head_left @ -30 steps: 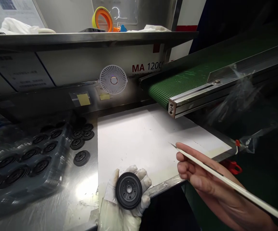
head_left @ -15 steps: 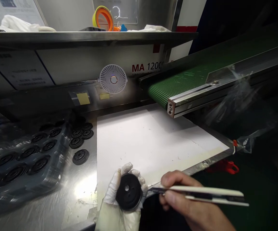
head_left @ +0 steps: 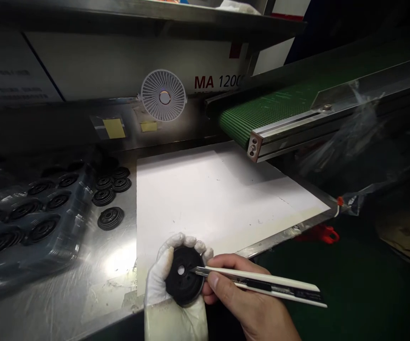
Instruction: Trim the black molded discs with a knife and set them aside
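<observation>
My left hand, in a white glove, is closed around a round black disc-shaped part with a centre hole, held above the table's front edge. My bare right hand grips a slim white utility knife, its blade tip touching the face of the black part beside the hole. Both hands sit at the bottom middle of the view, over the near edge of a white sheet.
A clear plastic tray with several black round parts lies at the left; loose parts sit beside it on the steel table. A green conveyor belt ends at the right back. A small white fan stands behind.
My right hand swung the knife from out over the sheet down to the black part, and its tip now touches the part's face. The view tipped downward slightly.
</observation>
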The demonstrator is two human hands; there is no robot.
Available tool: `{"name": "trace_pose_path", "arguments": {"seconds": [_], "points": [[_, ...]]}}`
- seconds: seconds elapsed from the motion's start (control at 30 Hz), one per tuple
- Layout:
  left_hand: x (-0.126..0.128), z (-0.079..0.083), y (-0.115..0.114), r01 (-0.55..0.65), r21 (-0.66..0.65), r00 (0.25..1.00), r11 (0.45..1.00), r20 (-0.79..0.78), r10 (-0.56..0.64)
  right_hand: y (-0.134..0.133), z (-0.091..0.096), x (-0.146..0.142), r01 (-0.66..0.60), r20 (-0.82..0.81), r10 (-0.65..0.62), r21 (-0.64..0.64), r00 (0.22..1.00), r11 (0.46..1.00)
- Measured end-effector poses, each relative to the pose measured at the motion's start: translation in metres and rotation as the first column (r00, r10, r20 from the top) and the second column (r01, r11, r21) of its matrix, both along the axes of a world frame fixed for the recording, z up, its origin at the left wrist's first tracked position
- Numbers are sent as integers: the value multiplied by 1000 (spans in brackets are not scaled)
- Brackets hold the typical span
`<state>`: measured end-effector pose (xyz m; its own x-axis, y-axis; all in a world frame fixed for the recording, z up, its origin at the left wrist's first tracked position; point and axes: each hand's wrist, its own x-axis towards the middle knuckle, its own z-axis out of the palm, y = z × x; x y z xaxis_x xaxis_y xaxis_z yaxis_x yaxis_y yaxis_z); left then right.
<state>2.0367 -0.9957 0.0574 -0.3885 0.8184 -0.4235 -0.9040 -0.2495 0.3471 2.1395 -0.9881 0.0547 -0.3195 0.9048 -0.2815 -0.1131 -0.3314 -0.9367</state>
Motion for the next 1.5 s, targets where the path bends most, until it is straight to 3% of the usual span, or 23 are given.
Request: {"name": "trace_pose_path", "arguments": {"seconds": [0.2, 0.4, 0.57, 0.7, 0.87, 0.97, 1.03, 1.13, 1.33, 1.5], "points": [[2, -1, 1, -69, -95, 996, 993, -70, 63, 0, 0, -4, -2, 9, 2, -41, 1000, 999], [3, -10, 1, -69, -31, 992, 997, -106, 65, 1, 2, -4, -24, 45, 27, -54, 999, 998], [1, -15, 1, -54, -71, 990, 996, -137, 44, 3, -3, -4, -41, 9, 42, -92, 999, 995], [-1, -10, 3, -52, -41, 997, 998, -67, 49, 1, -8, -4, -40, -54, 34, -107, 998, 993], [-5, -4, 6, 57, -167, 998, 984, 5, -57, 5, -8, -3, 7, -186, -32, -133, 982, 991], [-14, -17, 2, 174, -211, 961, 962, -174, -213, 14, -4, 2, 2, -246, -35, -136, 969, 991], [-22, -30, -3, 206, -255, 883, 945, -368, -292, 19, -1, 5, -40, -274, 2, -134, 962, 990], [-29, -42, -10, 211, -238, 800, 948, -516, -307, 20, 3, 9, -70, -277, 35, -115, 960, 991], [-12, -31, -14, 200, -146, 883, 969, -402, -243, 12, 7, 6, 30, -214, -56, -123, 975, 992], [-7, -39, -8, 174, -107, 928, 979, -314, -199, 10, 5, 5, 53, -172, -68, -91, 983, 994]]}}
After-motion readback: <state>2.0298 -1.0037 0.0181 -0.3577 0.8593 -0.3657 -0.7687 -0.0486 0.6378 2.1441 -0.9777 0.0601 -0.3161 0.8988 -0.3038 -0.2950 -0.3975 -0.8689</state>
